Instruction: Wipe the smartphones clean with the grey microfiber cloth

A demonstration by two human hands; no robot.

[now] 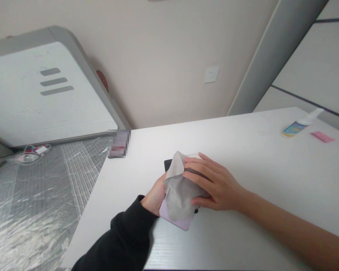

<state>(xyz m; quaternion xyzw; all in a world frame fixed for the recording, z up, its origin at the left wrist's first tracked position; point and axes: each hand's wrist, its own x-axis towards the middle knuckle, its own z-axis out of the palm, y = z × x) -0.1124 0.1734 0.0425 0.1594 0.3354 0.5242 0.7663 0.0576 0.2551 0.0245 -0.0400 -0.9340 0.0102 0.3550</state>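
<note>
My left hand (154, 196), in a black sleeve, grips the left edge of a phone in a pale lilac case (178, 222) that lies on the white table (271, 173); its dark far corner (167, 164) sticks out beyond the cloth. A grey cleaning cloth (178, 192) is draped over the phone. My right hand (214, 184), bare-armed, lies on the cloth with fingers together, pressing it against the phone.
A small spray bottle (301, 124) with a blue and yellow label lies at the table's far right, beside a pink packet (322, 137). A blurred small item (118, 143) sits at the far left corner. A grey-white cabinet (45, 94) and plastic-covered floor (39, 199) lie to the left.
</note>
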